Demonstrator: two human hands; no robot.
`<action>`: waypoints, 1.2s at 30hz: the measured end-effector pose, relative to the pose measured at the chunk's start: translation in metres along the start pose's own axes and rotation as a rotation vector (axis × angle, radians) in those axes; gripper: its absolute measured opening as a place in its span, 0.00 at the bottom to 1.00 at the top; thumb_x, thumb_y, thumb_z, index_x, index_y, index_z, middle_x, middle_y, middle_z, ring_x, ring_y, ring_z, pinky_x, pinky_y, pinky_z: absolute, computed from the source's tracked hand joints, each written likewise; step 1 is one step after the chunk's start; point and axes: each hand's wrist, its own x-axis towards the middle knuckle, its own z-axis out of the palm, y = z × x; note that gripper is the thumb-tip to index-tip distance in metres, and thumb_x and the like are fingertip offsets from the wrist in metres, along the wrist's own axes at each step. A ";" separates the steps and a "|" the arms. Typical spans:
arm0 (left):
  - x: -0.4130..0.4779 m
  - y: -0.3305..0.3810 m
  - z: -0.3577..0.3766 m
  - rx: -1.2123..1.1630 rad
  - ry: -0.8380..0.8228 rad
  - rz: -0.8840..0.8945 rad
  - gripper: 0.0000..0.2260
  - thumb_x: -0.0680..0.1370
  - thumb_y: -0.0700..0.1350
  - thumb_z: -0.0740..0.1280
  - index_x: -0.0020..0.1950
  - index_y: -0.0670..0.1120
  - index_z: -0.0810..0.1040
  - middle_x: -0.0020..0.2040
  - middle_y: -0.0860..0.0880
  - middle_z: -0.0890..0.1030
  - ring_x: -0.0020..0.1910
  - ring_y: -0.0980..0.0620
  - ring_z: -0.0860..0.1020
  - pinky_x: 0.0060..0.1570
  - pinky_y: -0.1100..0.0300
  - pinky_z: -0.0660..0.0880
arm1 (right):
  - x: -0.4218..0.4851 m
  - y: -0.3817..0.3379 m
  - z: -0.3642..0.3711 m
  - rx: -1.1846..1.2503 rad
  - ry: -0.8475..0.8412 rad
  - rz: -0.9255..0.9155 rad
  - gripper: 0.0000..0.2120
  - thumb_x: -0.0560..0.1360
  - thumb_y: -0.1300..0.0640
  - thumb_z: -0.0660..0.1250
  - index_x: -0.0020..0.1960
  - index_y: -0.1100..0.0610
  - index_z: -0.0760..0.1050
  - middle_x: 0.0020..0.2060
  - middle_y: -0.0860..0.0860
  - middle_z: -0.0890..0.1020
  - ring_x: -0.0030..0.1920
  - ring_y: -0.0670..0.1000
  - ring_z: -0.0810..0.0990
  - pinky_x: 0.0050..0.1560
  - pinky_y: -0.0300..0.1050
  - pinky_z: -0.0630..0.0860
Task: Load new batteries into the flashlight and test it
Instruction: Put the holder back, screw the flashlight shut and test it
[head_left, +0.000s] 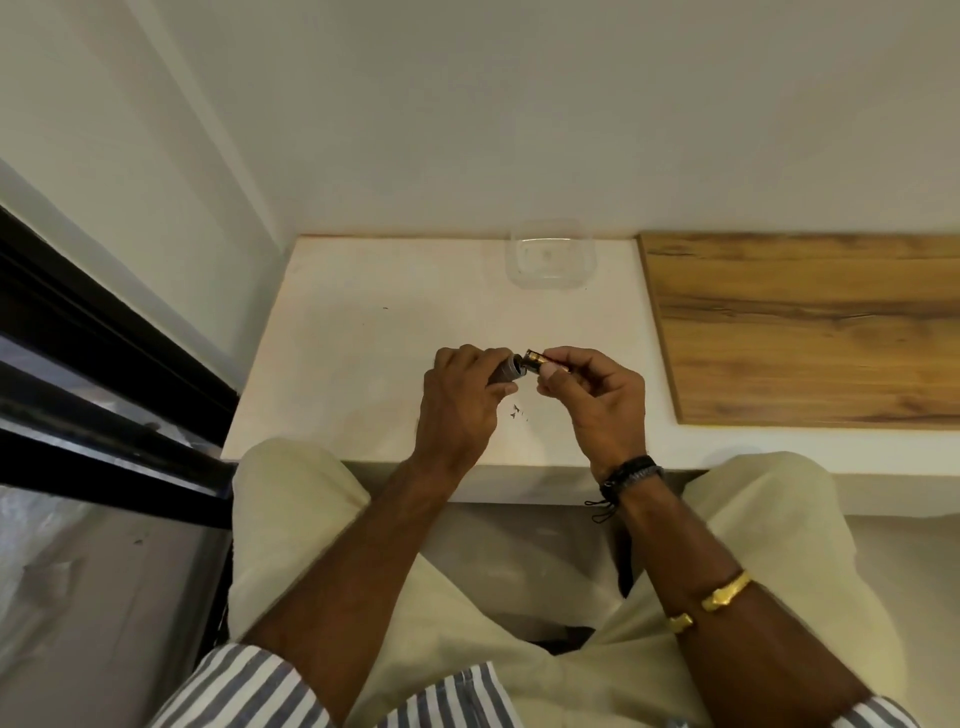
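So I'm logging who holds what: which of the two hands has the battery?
The right hand, the one with black wrist cords, pinches the gold-and-black battery; the left hand wraps the dark cylindrical flashlight body instead.

Flashlight (506, 372): dark grey cylindrical body, roughly horizontal, open end facing right. Battery (536, 360): copper-and-black, tip at that opening, not fully inserted.
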 end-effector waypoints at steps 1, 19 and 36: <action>-0.001 0.000 0.000 0.008 0.003 0.012 0.14 0.78 0.46 0.70 0.63 0.46 0.78 0.52 0.46 0.81 0.53 0.43 0.74 0.48 0.46 0.76 | -0.001 0.000 0.000 -0.048 -0.003 -0.013 0.09 0.76 0.64 0.74 0.56 0.61 0.84 0.49 0.60 0.86 0.48 0.62 0.86 0.54 0.61 0.83; -0.004 -0.005 0.006 -0.076 -0.055 0.038 0.13 0.78 0.43 0.70 0.63 0.47 0.79 0.51 0.47 0.80 0.54 0.46 0.72 0.48 0.54 0.75 | 0.009 0.017 -0.013 -0.255 0.119 0.040 0.05 0.74 0.60 0.76 0.48 0.53 0.86 0.39 0.47 0.88 0.39 0.51 0.87 0.46 0.53 0.86; -0.006 -0.011 0.015 -0.086 -0.144 -0.004 0.13 0.78 0.42 0.69 0.63 0.46 0.80 0.51 0.47 0.80 0.55 0.46 0.71 0.50 0.56 0.73 | 0.043 0.062 -0.036 -1.106 -0.026 0.081 0.12 0.78 0.58 0.71 0.61 0.53 0.82 0.55 0.56 0.79 0.50 0.60 0.82 0.50 0.51 0.79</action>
